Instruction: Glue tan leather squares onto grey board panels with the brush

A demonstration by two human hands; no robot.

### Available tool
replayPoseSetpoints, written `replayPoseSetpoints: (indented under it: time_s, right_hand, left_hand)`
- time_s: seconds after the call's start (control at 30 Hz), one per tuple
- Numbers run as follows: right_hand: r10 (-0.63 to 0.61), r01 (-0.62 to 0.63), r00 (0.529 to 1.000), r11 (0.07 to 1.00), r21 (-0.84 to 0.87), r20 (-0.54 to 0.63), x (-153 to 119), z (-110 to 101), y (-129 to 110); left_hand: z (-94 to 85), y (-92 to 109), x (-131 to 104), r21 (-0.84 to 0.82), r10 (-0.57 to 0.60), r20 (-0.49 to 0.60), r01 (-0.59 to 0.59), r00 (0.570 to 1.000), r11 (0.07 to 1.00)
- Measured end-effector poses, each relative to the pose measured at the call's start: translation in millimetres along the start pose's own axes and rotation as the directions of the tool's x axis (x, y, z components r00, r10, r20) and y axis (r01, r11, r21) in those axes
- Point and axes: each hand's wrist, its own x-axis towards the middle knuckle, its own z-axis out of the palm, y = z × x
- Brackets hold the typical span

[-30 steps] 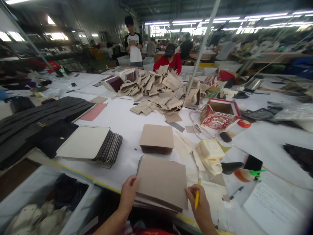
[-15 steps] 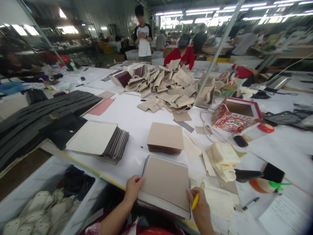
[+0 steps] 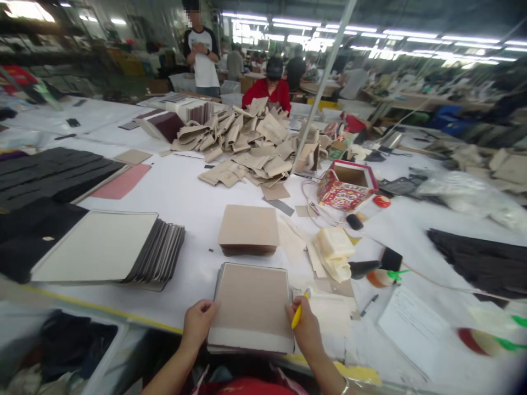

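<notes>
A stack of flat panels (image 3: 253, 341) with pale borders lies at the table's front edge, a plain beige sheet (image 3: 252, 296) on top. At its left edge my left hand (image 3: 198, 325) is closed, thumb and fingers pinching the sheet's side. My right hand (image 3: 308, 332) is at the opposite edge, fingertips against the sheet. It also grips a slim yellow-handled tool (image 3: 297, 316), whose exact kind I cannot make out. Just behind the stack sits a smaller pile of beige pieces (image 3: 248, 226). To the left lies a fanned stack of grey-white, dark-edged panels (image 3: 96, 244).
A heap of beige folded pieces (image 3: 247, 137) covers the table's far middle. Right of my hands are a cream plastic container (image 3: 335, 247), a pen (image 3: 369, 305), written paper (image 3: 411, 329) and a red patterned box (image 3: 346, 186). Two people are beyond the table.
My view has turned right, so things appear further left. The top sheet now sits squarer on the stack, with both hands still at its sides.
</notes>
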Motion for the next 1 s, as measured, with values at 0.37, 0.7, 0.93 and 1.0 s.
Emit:
replayPoseSetpoints:
  time_s: [0.37,0.7,0.93,1.0]
  right_hand:
    - [0.054,-0.055,0.998,0.997,0.048,0.018,2.5,-0.9,0.4]
    - [0.078,-0.073,0.994,0.996,-0.059,0.081,6.7,-1.6,-1.8]
    - [0.063,-0.046,0.992,0.987,-0.156,0.108,12.8,-0.7,-1.0]
    - [0.055,-0.030,0.991,0.979,-0.203,0.120,13.6,-0.5,-1.0]
  left_hand:
    - [-1.6,1.8,3.5,0.077,0.026,0.027,-0.028,0.999,0.997]
    - [0.4,-2.8,6.3,0.081,0.039,-0.008,-0.039,0.999,0.996]
    - [-1.8,1.8,10.3,0.192,0.098,-0.002,-0.095,0.995,0.977]
    - [-2.9,3.1,11.2,0.218,0.085,0.001,-0.083,0.996,0.972]
